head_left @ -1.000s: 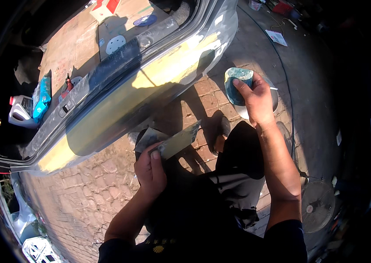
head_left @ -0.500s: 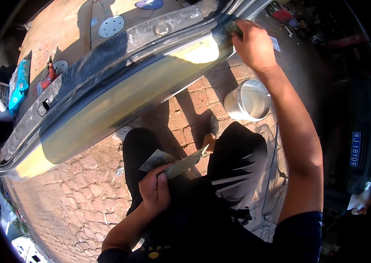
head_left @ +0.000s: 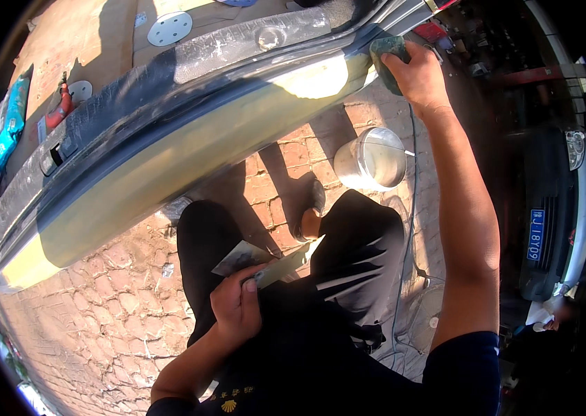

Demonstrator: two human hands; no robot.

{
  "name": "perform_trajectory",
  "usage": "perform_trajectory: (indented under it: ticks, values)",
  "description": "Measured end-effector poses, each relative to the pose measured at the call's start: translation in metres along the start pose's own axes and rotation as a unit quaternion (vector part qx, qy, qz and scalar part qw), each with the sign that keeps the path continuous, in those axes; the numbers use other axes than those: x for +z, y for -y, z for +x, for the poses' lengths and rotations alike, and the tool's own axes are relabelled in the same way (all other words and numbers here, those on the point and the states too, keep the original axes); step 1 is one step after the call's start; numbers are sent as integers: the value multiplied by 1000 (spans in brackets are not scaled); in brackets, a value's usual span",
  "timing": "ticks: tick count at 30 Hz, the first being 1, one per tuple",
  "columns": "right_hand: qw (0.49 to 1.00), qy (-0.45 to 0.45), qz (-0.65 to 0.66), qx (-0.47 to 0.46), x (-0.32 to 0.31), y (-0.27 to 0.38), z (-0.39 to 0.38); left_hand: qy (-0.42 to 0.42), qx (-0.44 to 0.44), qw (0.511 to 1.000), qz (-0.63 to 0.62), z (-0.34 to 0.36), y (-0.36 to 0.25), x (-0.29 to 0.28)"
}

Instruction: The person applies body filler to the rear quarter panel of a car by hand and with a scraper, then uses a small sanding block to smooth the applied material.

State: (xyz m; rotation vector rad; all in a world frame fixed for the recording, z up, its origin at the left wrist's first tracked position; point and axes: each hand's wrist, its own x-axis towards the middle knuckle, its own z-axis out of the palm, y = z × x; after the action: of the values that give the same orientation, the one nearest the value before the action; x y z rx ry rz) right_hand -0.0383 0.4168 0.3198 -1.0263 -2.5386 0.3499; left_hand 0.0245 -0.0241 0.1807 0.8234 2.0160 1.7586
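My right hand is closed around a dark green pad, at the far right end of a long car sill panel. Yellowish filler coats that panel, and sun and shadow fall across it. Low in front of my body, my left hand pinches thin flat spreaders: a greyish one and a pale yellow-green one. Whether the pad touches the panel's end, I cannot tell.
A whitish bucket stands on the brick paving beside my right knee, near a cable. Beyond the sill are sanding discs, a red tool and a blue bag. A parked car is at right.
My right hand with the green pad has shifted slightly right and down along the panel's end, showing more of the pad. My left hand keeps its hold; the whole view has shifted a little.
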Motion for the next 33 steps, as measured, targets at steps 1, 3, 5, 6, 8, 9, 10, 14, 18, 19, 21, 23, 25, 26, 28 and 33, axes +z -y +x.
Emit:
perform_trajectory:
  ticks: [1, 3, 5, 6, 8, 9, 10, 14, 18, 19, 21, 23, 25, 26, 28, 33]
  values:
    - [1000, 24, 12, -15, -6, -3, 3, -4, -4, 1000, -2, -1, 0, 0]
    - [997, 26, -31, -72, -2, -7, 7, 9, -27, 999, -34, -2, 0, 0]
    - [978, -26, -80, -190, 7, -10, 9, 13, -25, 999, -28, -1, 1, 0]
    - [979, -30, -82, -187, 12, -11, 9, 14, -20, 1000, -19, -1, 1, 0]
    - [976, -63, -70, -194, 22, -10, 6, 9, -20, 999, -27, -1, 2, 0]
    - [987, -11, -56, -147, 25, -8, 4, 9, -20, 999, -30, -1, 2, 1]
    - [988, 1, -57, -142, 29, -5, 1, 3, -12, 999, -36, 0, 2, 1]
    - [992, 17, -53, -113, 33, 13, -18, 5, -23, 998, -50, 2, 0, 2]
    - [957, 180, 226, 31, 32, 20, -37, 20, -35, 998, -51, 2, -6, 3]
    - [946, 176, 266, 59, 30, 16, -37, 17, -23, 998, -55, 2, -8, 3]
    - [939, 149, 305, 44, 24, 4, -30, 31, -33, 999, -20, 1, -11, 2]
    - [990, 19, 137, -30, 16, -11, -18, 13, -31, 999, -37, -2, -13, 3]
    - [992, -22, 37, -119, 15, -23, -9, 12, -34, 998, -54, -3, -14, 2]
    - [985, -37, 15, -165, 17, -25, -7, 18, -45, 997, -57, -3, -14, 2]
    - [986, -42, -24, -162, 24, -21, -15, 22, -53, 997, -59, -3, -14, 3]
    - [987, 52, 131, -80, 44, 25, -68, 5, -41, 998, -43, -3, -17, 5]
